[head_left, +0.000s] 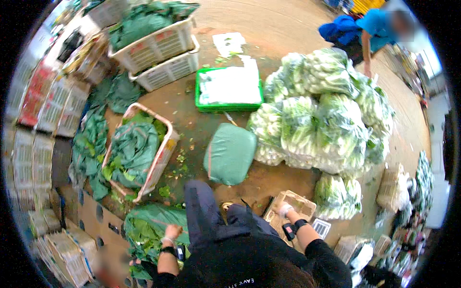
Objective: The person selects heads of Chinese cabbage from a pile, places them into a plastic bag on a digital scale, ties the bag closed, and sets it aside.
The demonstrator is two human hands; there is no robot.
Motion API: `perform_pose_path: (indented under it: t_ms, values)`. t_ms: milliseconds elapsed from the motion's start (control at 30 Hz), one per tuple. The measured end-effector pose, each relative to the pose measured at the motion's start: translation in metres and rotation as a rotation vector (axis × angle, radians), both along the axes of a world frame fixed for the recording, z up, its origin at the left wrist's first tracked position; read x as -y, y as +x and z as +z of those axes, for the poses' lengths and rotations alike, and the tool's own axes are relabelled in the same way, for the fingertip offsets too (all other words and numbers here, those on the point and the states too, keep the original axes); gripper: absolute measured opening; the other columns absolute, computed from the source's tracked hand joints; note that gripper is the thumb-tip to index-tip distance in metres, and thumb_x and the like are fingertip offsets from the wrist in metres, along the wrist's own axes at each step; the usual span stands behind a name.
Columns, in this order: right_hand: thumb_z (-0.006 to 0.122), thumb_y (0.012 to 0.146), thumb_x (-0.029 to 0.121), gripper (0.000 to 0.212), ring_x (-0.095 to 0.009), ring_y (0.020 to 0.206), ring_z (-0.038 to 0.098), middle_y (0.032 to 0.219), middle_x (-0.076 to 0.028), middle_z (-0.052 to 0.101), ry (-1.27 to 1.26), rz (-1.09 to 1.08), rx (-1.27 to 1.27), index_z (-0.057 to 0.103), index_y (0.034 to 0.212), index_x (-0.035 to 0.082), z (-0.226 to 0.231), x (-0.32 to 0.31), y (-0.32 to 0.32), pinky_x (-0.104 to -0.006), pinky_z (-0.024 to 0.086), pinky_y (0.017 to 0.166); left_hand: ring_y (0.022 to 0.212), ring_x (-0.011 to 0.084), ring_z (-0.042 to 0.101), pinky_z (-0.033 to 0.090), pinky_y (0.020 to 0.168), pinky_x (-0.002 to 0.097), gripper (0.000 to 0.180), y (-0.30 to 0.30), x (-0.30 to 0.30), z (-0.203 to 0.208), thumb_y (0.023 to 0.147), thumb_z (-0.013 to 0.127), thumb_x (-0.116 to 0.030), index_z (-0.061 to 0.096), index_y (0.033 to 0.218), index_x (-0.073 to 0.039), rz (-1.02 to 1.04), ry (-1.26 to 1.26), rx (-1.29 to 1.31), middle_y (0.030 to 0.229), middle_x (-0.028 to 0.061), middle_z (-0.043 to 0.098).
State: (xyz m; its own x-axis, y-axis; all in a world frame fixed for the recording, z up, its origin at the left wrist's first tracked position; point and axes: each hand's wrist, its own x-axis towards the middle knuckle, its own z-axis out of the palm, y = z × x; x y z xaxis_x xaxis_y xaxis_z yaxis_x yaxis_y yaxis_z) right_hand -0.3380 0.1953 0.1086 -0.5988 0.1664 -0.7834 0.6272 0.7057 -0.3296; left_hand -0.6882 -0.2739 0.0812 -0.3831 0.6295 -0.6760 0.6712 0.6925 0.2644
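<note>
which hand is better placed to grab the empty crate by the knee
Right, most likely. The right hand already rests on the rim of the empty crate, while the left hand is across the body, on the leafy greens.

The person wears a black short-sleeved top with small pale lettering across the back near the lower edge of the view, and dark blue-grey trousers. Both forearms are bare below the sleeves. Each wrist carries a black band with a small dark boxy device strapped on it. The left hand [172, 232] and the right hand [284, 209] appear to wear thin pale gloves, though the blur leaves that uncertain.
</note>
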Motion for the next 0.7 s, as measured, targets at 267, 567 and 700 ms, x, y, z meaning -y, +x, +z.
perform_pose_path:
  t_ms: [267, 567, 700]
  values:
    - [0.05, 0.082, 0.036, 0.033, -0.035, 0.087, 0.058, 0.092, -0.018, 0.062, 0.068, -0.606, -0.163, 0.064, 0.088, 0.007, -0.043, -0.097, -0.18, -0.0408, 0.046, 0.078, 0.059, 0.0156, 0.055, 0.043, 0.056, 0.0287, 0.021, -0.179, -0.258, 0.041, 0.083, 0.051, -0.017, 0.061, 0.075, 0.0, 0.708, 0.246, 0.387, 0.063, 0.0067, 0.059]
    - [0.05, 0.078, 0.009, 0.021, -0.032, 0.094, 0.056, 0.096, -0.016, 0.058, 0.422, -0.11, -0.083, 0.062, 0.095, 0.013, -0.311, -0.39, -0.493, -0.0409, 0.047, 0.08, 0.067, 0.0096, 0.053, 0.043, 0.062, 0.0229, 0.019, -0.377, -0.383, -0.121, 0.088, 0.051, -0.017, 0.062, 0.085, -0.001, 0.938, -0.02, 0.563, 0.074, 0.0027, 0.06]
    - [0.055, 0.077, 0.007, 0.05, -0.025, 0.11, 0.05, 0.127, -0.01, 0.049, 0.444, -0.052, 0.223, 0.048, 0.125, 0.016, -0.38, -0.48, -0.566, -0.0359, 0.047, 0.086, 0.066, 0.0117, 0.055, 0.045, 0.064, 0.0254, 0.022, -0.444, -0.404, -0.141, 0.089, 0.053, -0.021, 0.06, 0.09, -0.001, 1.134, -0.124, 0.568, 0.075, 0.0035, 0.06]
